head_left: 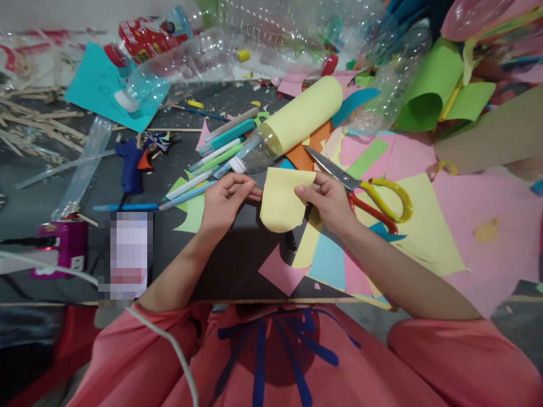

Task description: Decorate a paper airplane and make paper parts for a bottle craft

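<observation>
Yellow paper piece (282, 200) pinched by right hand (328, 200), hiding its thumb.

A dark table (237, 265) is carrying a litter of coloured paper sheets (424, 226), with scissors (369, 192) lying on them. Marker pens (216, 155), a blue glue gun (129, 164), clear plastic bottles (178, 70) and wooden sticks (29, 121) are lying farther back.

The piece of yellow paper (282, 200) is pale and matte, straight along its top edge and rounded at the bottom. It is held up just above the dark table, pinched at its upper right corner, with its left edge touched by fingertips. Its surface curves slightly.
</observation>
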`<state>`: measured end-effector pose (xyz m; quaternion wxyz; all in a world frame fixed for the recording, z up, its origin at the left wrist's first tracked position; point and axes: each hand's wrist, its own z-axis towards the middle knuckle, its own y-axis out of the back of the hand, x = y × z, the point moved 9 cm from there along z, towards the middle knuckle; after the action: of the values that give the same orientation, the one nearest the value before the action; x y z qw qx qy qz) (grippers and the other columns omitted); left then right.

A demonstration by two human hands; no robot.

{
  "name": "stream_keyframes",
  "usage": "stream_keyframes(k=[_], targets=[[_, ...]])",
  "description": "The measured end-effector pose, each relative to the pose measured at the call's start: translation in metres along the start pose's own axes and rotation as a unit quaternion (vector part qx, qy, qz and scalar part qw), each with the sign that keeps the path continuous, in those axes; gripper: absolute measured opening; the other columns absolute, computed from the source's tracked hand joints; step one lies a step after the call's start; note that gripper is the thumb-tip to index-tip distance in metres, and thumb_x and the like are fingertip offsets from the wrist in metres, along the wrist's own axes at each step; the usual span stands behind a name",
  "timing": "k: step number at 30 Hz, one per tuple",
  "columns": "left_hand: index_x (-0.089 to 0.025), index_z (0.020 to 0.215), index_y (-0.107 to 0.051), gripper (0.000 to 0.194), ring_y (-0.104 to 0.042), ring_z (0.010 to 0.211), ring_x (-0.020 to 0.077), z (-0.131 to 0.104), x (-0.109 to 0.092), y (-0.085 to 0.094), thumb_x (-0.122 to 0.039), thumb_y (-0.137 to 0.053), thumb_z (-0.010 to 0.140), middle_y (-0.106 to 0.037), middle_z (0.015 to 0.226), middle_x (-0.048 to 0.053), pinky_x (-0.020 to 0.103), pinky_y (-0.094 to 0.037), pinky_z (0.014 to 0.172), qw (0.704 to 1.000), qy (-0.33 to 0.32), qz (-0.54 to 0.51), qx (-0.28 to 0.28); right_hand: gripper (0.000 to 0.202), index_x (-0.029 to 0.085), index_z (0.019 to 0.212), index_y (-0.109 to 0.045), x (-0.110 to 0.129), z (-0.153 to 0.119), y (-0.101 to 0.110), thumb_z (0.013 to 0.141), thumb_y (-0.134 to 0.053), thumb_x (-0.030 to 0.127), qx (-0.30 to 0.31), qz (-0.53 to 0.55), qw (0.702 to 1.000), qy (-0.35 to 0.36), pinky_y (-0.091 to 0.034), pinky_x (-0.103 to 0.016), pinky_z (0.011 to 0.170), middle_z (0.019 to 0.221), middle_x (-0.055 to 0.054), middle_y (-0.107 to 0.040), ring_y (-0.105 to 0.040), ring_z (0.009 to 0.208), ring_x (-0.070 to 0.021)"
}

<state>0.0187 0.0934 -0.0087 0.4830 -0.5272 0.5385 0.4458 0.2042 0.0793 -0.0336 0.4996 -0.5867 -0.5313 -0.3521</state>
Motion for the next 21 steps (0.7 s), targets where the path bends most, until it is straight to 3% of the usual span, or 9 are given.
stream_keyframes(k=[7, 12, 16, 21], targets=[[-0.020, 0.093, -0.066, 0.035, -0.074, 0.086, 0.0183, -0.003, 0.005, -0.010, -0.037, -0.082, 0.066, -0.076, 0.086, 0.003, 0.026, -0.058, 0.078, 0.997, 0.009, 0.001, 0.075, 0.044, 0.020, 0.076, -0.067, 0.002, -0.001, 0.003, 0.064, -0.081, 0.061, -0.019, -0.035, 0.999, 0.013, -0.054, -0.030, 0.055, 0.066, 0.000, -0.069, -0.064, 0.061, -0.0158], [-0.023, 0.111, -0.063, 0.050, -0.072, 0.080, 0.0154, -0.006, 0.010, -0.011, -0.033, -0.082, 0.066, -0.075, 0.087, 0.001, 0.024, -0.057, 0.078, 0.995, 0.028, -0.001, 0.097, 0.048, 0.021, 0.070, -0.066, 0.005, 0.000, 0.004, 0.059, -0.081, 0.065, -0.032, -0.038, 0.999, 0.012, -0.048, -0.027, 0.049, 0.059, 0.002, -0.063, -0.056, 0.053, -0.0126], [-0.025, 0.124, -0.057, 0.063, -0.073, 0.085, 0.0166, -0.009, 0.010, -0.015, -0.034, -0.082, 0.067, -0.075, 0.090, 0.001, 0.023, -0.057, 0.079, 0.992, 0.035, -0.023, 0.122, 0.054, 0.021, 0.057, -0.057, 0.007, 0.001, 0.007, 0.058, -0.080, 0.070, -0.047, -0.042, 0.998, 0.022, -0.039, -0.025, 0.044, 0.050, 0.005, -0.051, -0.045, 0.047, -0.0097], [-0.027, 0.126, -0.057, 0.065, -0.072, 0.082, 0.0149, -0.011, 0.011, -0.019, -0.032, -0.083, 0.066, -0.074, 0.096, 0.002, 0.022, -0.057, 0.077, 0.988, 0.040, -0.021, 0.149, 0.066, 0.022, 0.048, -0.039, 0.004, 0.000, 0.013, 0.059, -0.077, 0.074, -0.070, -0.055, 0.996, 0.020, -0.032, -0.024, 0.046, 0.047, 0.006, -0.037, -0.035, 0.047, -0.0083]])
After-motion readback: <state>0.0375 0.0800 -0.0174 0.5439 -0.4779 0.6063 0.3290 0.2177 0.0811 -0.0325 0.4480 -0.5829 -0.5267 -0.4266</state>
